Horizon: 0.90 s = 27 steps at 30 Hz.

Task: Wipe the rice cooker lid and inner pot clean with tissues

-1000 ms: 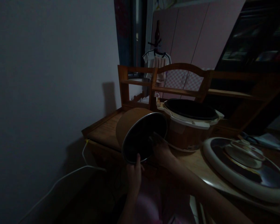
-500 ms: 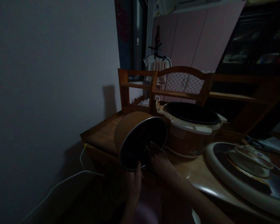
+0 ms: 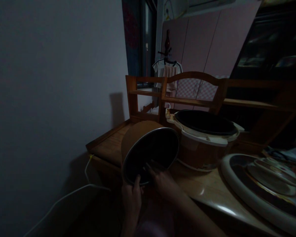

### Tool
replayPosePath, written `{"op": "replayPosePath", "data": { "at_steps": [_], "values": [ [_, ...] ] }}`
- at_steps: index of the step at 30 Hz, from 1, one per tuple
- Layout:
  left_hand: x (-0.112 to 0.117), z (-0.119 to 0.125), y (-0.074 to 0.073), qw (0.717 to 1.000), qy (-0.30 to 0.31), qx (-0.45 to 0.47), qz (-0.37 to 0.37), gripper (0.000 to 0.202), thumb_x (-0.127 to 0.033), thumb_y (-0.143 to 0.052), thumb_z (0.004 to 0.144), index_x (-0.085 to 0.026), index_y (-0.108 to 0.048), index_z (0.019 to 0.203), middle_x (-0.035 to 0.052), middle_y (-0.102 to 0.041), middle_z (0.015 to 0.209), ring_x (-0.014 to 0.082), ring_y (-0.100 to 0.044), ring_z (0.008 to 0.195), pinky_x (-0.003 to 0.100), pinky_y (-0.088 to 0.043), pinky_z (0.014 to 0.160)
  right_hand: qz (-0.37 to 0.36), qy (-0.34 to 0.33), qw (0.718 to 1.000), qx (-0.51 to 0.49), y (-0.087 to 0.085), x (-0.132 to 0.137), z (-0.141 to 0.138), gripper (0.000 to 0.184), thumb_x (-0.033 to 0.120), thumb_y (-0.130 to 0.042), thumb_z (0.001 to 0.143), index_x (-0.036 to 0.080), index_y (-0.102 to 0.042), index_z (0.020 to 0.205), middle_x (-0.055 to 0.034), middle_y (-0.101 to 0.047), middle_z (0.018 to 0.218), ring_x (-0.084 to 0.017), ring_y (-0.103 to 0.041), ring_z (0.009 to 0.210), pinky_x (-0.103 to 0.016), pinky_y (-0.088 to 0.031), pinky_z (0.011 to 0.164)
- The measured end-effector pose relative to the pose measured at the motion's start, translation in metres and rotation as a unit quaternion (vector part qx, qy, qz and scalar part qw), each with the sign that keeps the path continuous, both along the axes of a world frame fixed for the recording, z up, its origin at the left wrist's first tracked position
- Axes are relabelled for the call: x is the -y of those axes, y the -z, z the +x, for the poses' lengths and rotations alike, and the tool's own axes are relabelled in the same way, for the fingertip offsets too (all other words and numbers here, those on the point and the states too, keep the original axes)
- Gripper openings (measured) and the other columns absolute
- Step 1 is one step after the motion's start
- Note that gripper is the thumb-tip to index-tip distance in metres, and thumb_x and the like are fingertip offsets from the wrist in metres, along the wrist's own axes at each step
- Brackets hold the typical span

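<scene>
A rice cooker's inner pot (image 3: 140, 135), tan outside and dark inside, is tilted with its mouth toward me at the table's front edge. My left hand (image 3: 132, 196) is closed on its lower rim, the thumb over the edge and the fingers beneath. My right hand (image 3: 161, 179) reaches into the mouth near the lower inside wall. Its fingers look closed, but deep shadow hides what they hold, if anything. Right of the pot stands the cooker body (image 3: 199, 151), with a pale rim and a dark round opening. The cooker's lid (image 3: 236, 187) lies at the right.
The wooden table (image 3: 197, 186) carries these things, with a wooden shelf rack (image 3: 194, 101) along its back. A pale wall (image 3: 64, 82) rises on the left. A white cord (image 3: 71, 191) hangs by the table's left corner. The room is dim.
My right hand has moved lower and to the left inside the pot. My left hand has shifted left along the rim, and the pot has turned slightly.
</scene>
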<state>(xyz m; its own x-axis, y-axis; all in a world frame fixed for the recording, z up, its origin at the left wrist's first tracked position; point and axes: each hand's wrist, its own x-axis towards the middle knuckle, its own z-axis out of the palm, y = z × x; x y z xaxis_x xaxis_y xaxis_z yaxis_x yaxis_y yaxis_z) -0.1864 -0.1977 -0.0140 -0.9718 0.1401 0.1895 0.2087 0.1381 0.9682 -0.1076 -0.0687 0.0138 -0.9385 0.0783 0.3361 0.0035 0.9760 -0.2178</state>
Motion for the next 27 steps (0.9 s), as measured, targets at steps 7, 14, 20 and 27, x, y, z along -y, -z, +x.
{"op": "replayPosePath", "data": {
  "at_steps": [7, 14, 20, 27],
  "values": [
    [0.037, -0.018, -0.027, 0.992, -0.083, -0.089, -0.035, 0.063, -0.039, -0.058, 0.078, -0.011, -0.052, 0.134, 0.0149, -0.071, 0.108, 0.0303, -0.064, 0.107, 0.041, -0.046, 0.096, -0.037, -0.050, 0.997, -0.048, 0.021, 0.033, -0.029, 0.059, 0.014, -0.051, 0.091, 0.017, -0.035, 0.148, -0.0129, -0.049, 0.145, -0.021, -0.047, 0.133, -0.034, -0.038, 0.111],
    [0.037, -0.020, -0.022, 0.989, -0.107, -0.095, -0.038, 0.064, -0.043, -0.056, 0.084, -0.016, -0.045, 0.142, 0.0153, -0.065, 0.123, 0.0296, -0.062, 0.112, 0.043, -0.047, 0.098, -0.031, -0.064, 0.994, -0.080, 0.032, 0.032, -0.032, 0.059, 0.014, -0.052, 0.091, 0.013, -0.034, 0.147, -0.0165, -0.053, 0.140, -0.022, -0.050, 0.130, -0.035, -0.041, 0.109],
    [0.030, -0.023, -0.004, 0.985, -0.114, -0.089, -0.092, 0.053, -0.051, -0.051, 0.087, -0.010, -0.063, 0.119, 0.0199, -0.071, 0.109, 0.0310, -0.068, 0.099, 0.038, -0.054, 0.080, -0.047, -0.071, 0.994, -0.073, 0.022, 0.025, -0.023, 0.052, 0.014, -0.051, 0.091, 0.014, -0.040, 0.143, -0.0164, -0.055, 0.137, -0.021, -0.052, 0.128, -0.035, -0.042, 0.108],
    [0.023, -0.024, 0.012, 0.983, -0.124, -0.101, -0.095, 0.061, -0.058, -0.049, 0.086, -0.007, -0.065, 0.115, 0.0223, -0.072, 0.099, 0.0336, -0.070, 0.093, 0.040, -0.054, 0.074, -0.049, -0.055, 0.996, -0.051, 0.011, 0.019, -0.011, 0.055, 0.012, -0.051, 0.089, 0.014, -0.041, 0.143, -0.0151, -0.054, 0.140, -0.022, -0.051, 0.129, -0.034, -0.040, 0.109]
  ]
}}
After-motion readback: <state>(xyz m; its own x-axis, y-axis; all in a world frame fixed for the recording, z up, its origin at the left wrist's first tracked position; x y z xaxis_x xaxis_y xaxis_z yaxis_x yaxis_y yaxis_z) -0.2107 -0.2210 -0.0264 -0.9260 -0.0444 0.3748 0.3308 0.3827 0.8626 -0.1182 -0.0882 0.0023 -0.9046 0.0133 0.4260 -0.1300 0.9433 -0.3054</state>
